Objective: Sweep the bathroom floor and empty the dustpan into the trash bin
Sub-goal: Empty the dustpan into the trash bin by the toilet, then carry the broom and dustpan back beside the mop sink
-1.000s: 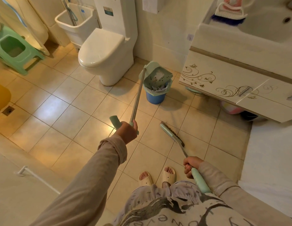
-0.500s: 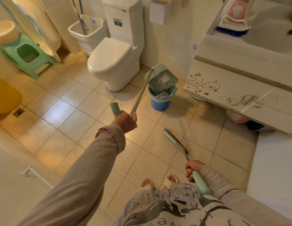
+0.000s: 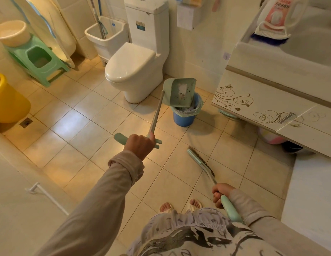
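Observation:
My left hand (image 3: 140, 145) grips the handle of a long-handled pale green dustpan (image 3: 180, 92). The pan is tipped steeply, mouth down, over a small blue trash bin (image 3: 183, 118) lined with a green bag, and dust and dark specks cling to its inside. My right hand (image 3: 221, 195) holds the green grip of a broom (image 3: 200, 162). The broom's brush head rests on the tiled floor (image 3: 83, 126), just in front of my feet and short of the bin.
A white toilet (image 3: 133, 69) stands left of the bin, and a vanity cabinet (image 3: 268, 108) with a sink stands to its right. A mop sink, a green stool (image 3: 39, 60) and a yellow tub (image 3: 7, 100) line the far left. There is a floor drain (image 3: 26, 122).
The dustpan has tipped from lying over the bin to a steeper, mouth-down angle. My head has lifted, so more of the room shows. The broom has hardly moved.

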### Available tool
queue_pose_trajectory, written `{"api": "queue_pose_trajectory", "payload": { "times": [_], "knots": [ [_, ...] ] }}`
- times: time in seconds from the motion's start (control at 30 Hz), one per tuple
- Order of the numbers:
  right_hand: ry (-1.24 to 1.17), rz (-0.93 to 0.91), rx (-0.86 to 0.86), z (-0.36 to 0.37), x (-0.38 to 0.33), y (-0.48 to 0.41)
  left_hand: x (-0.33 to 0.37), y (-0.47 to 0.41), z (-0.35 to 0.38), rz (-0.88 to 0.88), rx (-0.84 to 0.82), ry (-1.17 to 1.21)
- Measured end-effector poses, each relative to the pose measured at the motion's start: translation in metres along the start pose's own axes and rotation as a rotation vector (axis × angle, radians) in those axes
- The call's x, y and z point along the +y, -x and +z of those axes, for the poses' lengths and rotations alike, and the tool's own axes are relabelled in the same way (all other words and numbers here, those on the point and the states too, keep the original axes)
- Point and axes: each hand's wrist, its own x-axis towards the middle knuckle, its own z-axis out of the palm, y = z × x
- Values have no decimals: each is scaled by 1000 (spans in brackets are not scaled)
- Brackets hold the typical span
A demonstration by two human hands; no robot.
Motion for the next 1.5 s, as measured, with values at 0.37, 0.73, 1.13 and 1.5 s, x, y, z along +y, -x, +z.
{"api": "queue_pose_trajectory", "payload": {
  "times": [0.37, 0.73, 1.13, 1.5],
  "knots": [
    [18, 13, -5, 9, -5, 4, -19, 23, 7, -742, 98, 1143],
    [-54, -36, -38, 14, -50, 10, -27, 57, 51, -794, -169, 1054],
    [-259, -1, -118, 18, -49, 2, -37, 80, 72, -797, -435, 1037],
    [-366, 18, -165, 37, -92, -2, -40, 63, 68, -766, -445, 824]
  ]
}}
